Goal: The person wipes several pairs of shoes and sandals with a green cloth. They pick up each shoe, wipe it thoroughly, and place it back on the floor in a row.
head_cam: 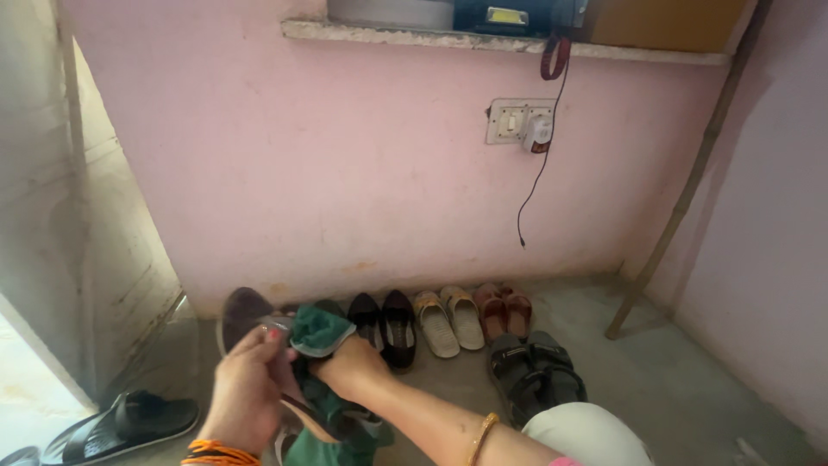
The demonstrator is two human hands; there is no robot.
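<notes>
Head view looks down: left hand point(246, 393) grips a dark brown flat sandal point(244, 315), fingers curled around its edge to steady it, while right hand point(352, 367) presses a bunched green cloth point(321, 330) against it, near the wall-side row of shoes point(448, 319).

Single head-worn view, looking forward and downward from a low position close to the floor point(673, 380), facing the pink wall point(345, 173). Both hands lie near the lower edge; the corner appears at right.
</notes>
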